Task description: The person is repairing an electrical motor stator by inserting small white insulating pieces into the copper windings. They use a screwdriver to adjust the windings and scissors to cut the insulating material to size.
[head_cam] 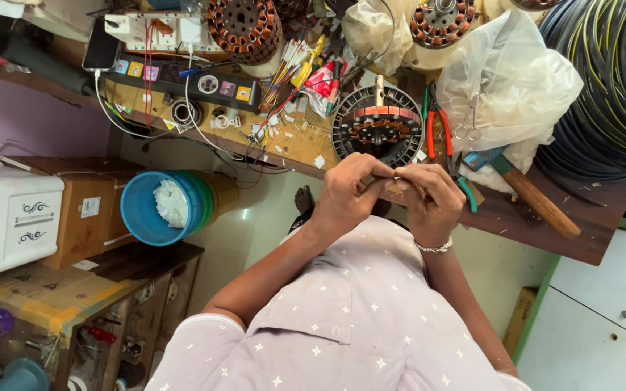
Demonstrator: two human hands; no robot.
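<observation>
At the far left of the frame, a white appliance point(10, 217) rests on a brown carton point(85, 217). To its right, a blue bucket point(159, 208) lies on its side with white material inside. In the upper middle, a copper-wound stator point(244, 27) stands on the wooden workbench point(306, 141) above a bundle of coloured wires point(291, 69).

At centre frame, the left hand point(348, 194) and the right hand point(432, 201) meet just below the bench edge. Both hands are closed, fingertips pinched together on a small thin piece point(394, 179); its kind cannot be determined. A beaded bracelet point(435, 247) circles the right wrist.

Directly above the hands, a round fan stator point(378, 127) lies flat on the bench. Right of it are red-handled pliers point(437, 134), then a wooden-handled hammer point(534, 197). A clear plastic bag point(519, 83) sits above them. Coiled black cable point(614, 87) fills the upper right corner.
</observation>
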